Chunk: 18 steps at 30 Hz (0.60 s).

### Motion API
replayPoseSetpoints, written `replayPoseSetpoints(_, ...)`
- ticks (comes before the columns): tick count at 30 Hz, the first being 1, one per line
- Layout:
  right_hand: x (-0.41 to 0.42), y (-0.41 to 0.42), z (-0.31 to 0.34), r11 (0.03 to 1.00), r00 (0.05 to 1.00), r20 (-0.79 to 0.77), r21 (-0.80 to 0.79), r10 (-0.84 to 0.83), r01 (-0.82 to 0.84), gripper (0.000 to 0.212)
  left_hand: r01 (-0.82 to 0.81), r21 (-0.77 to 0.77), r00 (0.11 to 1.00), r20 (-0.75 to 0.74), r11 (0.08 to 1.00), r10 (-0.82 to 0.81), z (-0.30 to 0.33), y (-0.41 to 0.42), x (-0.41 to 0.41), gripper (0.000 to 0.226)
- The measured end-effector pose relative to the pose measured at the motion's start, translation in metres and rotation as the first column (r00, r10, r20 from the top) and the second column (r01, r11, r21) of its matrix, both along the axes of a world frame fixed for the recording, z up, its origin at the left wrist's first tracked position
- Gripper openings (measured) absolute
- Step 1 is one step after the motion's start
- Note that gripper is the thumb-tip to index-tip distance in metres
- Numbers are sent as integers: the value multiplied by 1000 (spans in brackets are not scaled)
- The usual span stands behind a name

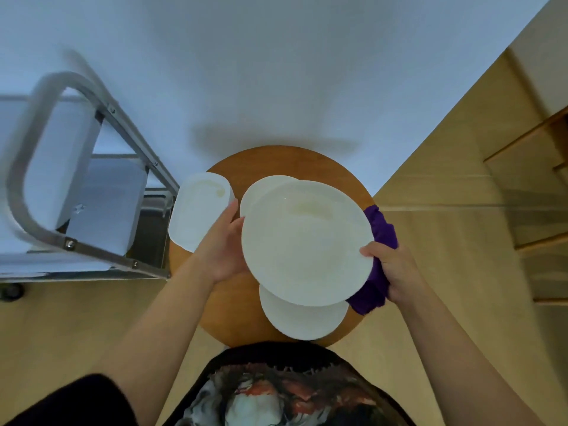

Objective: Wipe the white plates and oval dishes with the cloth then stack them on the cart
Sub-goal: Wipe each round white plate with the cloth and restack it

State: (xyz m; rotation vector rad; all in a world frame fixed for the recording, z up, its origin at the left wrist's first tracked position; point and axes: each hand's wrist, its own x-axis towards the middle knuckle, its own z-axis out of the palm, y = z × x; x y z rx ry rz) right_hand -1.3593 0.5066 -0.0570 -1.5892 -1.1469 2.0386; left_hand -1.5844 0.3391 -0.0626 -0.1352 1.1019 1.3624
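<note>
A large white plate (307, 244) is lifted above the round wooden table (276, 161), tilted toward me. My left hand (226, 244) holds its left rim, fingers under the plate. My right hand (390, 269) grips the right rim together with a purple cloth (379, 256) bunched behind the plate. Under it, a second white plate (304, 318) lies at the table's near edge, and another (258, 192) peeks out at the far side. A white oval dish (198, 210) sits at the table's left edge.
A metal cart (89, 192) with grey shelves and a tubular handle stands to the left, close to the table. A white wall is ahead, and wooden steps or cabinets (528, 186) rise on the right. The floor is light wood.
</note>
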Motion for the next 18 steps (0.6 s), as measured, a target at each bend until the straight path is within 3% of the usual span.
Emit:
replayPoseSetpoints(3,1,-6,12,998,999,-4,25,54,-54,35,-41,2,999,3,999,41,12,7,14,54)
replayPoseSetpoints(7,4,-7,29,989,1000,-16,149,-1,3,32,-181,33,983,30,983,181,15,2,31,31)
replayPoseSetpoints(11,7,-7,55,928,987,-49,338,-151,159,42,-243,141,970,14,960,244,21,2,47,37)
replayPoseSetpoints(13,5,-11,69,880,992,-73,458,-106,127,42,-282,168,957,-13,945,289,27,3,57,38)
replayPoseSetpoints(15,0,-20,76,806,994,106,586,22,-81,34,-316,210,944,-30,925,329,31,4,70,40)
replayPoseSetpoints(18,-14,-36,71,602,840,538,648,72,-467,43,-345,256,924,-76,903,374,37,6,94,40)
